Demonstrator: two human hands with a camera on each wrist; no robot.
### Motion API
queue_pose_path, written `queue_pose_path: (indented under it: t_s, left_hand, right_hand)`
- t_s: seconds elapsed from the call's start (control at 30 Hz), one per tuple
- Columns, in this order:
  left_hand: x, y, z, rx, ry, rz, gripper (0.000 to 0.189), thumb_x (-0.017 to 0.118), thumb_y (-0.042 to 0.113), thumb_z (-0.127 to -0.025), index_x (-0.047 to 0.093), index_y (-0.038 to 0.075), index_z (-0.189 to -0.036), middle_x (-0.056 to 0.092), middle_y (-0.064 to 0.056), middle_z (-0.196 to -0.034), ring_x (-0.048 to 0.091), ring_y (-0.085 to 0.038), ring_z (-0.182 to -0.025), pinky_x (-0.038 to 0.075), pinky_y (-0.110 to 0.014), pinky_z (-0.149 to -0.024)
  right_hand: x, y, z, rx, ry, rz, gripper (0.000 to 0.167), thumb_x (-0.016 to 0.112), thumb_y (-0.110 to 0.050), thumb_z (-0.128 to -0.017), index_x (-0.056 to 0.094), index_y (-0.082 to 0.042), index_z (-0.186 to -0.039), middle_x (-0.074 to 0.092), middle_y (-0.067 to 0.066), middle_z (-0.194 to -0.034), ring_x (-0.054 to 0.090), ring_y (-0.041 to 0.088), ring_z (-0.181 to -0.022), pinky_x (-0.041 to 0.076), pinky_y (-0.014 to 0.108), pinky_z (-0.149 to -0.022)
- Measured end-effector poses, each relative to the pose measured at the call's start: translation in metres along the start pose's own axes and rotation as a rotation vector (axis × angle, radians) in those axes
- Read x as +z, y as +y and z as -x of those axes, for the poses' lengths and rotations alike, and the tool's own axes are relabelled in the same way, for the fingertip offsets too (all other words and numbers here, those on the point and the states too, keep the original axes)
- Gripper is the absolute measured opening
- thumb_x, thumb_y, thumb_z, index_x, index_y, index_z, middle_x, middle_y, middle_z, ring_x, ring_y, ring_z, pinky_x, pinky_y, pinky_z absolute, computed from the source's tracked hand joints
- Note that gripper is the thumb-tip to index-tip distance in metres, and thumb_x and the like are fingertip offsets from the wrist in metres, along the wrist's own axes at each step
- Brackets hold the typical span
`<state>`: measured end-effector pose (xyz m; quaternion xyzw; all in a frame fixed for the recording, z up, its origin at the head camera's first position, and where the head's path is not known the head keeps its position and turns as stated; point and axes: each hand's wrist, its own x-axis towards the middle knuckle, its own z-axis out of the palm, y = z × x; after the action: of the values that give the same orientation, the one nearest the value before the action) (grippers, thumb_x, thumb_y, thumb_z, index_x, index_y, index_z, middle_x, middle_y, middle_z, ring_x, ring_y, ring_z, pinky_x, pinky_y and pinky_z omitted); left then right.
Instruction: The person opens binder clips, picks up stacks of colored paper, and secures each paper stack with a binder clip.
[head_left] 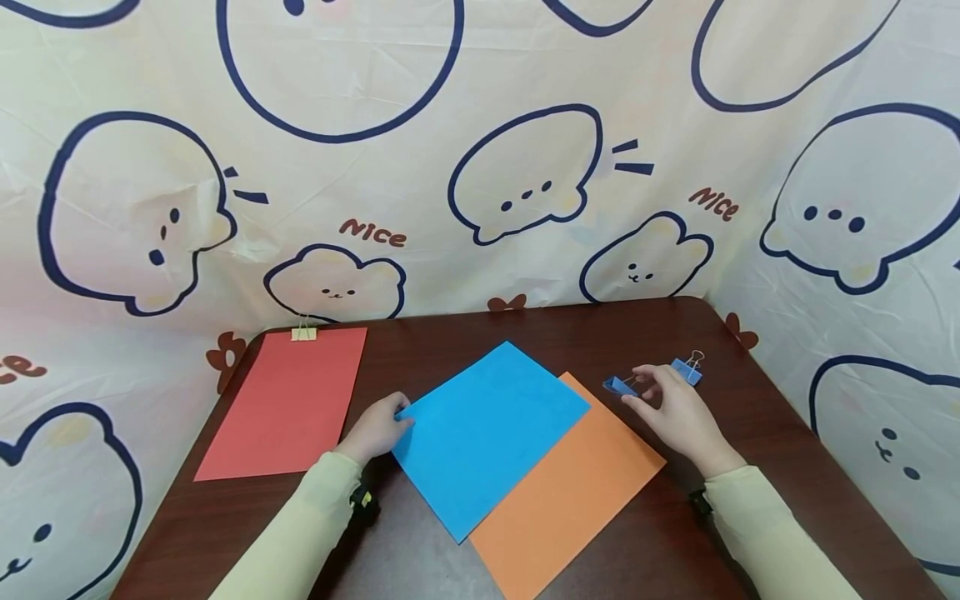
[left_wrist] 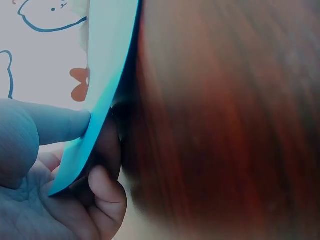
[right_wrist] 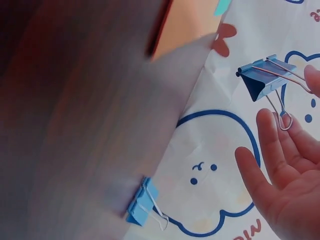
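Observation:
My left hand (head_left: 375, 429) pinches the left corner of a blue sheet of paper (head_left: 487, 442), thumb on top and fingers beneath in the left wrist view. That sheet partly covers an orange sheet (head_left: 570, 500). To the right, my right hand (head_left: 678, 417) holds a blue binder clip (right_wrist: 262, 77) by its wire handles, between thumb and fingers, the clip's body pointing away from the palm. A second blue binder clip (head_left: 687, 372) lies on the table just beyond the right hand.
On the left of the dark wooden table (head_left: 420, 517) lies a red sheet (head_left: 292, 408) with a pale yellow binder clip (head_left: 303, 334) on its top edge. A cartoon-printed cloth (head_left: 420, 192) hangs behind the table and along its sides.

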<state>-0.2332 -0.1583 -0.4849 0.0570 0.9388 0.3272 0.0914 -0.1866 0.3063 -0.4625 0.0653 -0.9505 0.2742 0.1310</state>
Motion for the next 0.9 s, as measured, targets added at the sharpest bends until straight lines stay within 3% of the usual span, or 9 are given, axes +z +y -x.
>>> queue_pose_path:
  t_s: [0.27,0.53,0.73,0.9]
  left_hand:
    - [0.002,-0.004,0.000,0.001,0.018,0.022,0.013,0.064,0.014,-0.102,0.062,0.003,-0.108,0.068,-0.015,-0.107,0.059,-0.027,-0.089,0.055,-0.040,-0.077]
    - [0.003,-0.004,0.003,-0.011,0.024,0.083,0.007,0.062,0.012,-0.103,0.059,0.005,-0.103,0.065,-0.014,-0.102,0.058,-0.028,-0.091,0.051,-0.038,-0.076]
    - [0.003,-0.003,0.005,-0.006,0.048,0.114,0.007,0.062,0.011,-0.103,0.058,0.007,-0.100,0.063,-0.012,-0.096,0.057,-0.027,-0.090,0.048,-0.037,-0.075]
    - [0.003,-0.005,0.006,-0.004,0.066,0.142,0.006,0.064,0.013,-0.102,0.062,0.007,-0.102,0.068,-0.014,-0.108,0.059,-0.029,-0.097,0.053,-0.042,-0.082]
  right_hand:
    - [0.005,-0.006,-0.001,0.018,-0.025,-0.062,0.049,0.076,-0.023,-0.096,0.057,-0.003,-0.136,0.063,0.017,-0.121,0.067,0.028,-0.097,0.061,0.046,-0.080]
    - [0.016,-0.008,-0.005,0.067,-0.074,-0.178,0.045,0.074,-0.028,-0.097,0.061,-0.003,-0.133,0.068,0.013,-0.115,0.068,0.022,-0.093,0.056,0.025,-0.074]
    - [0.019,-0.012,-0.008,0.094,-0.096,-0.231,0.045,0.073,-0.028,-0.097,0.062,-0.002,-0.132,0.069,0.013,-0.116,0.066,0.022,-0.095,0.055,0.025,-0.076]
    - [0.019,-0.015,-0.008,0.100,-0.103,-0.247,0.045,0.073,-0.026,-0.098,0.061,-0.002,-0.133,0.068,0.014,-0.116,0.066,0.023,-0.094,0.055,0.024,-0.074]
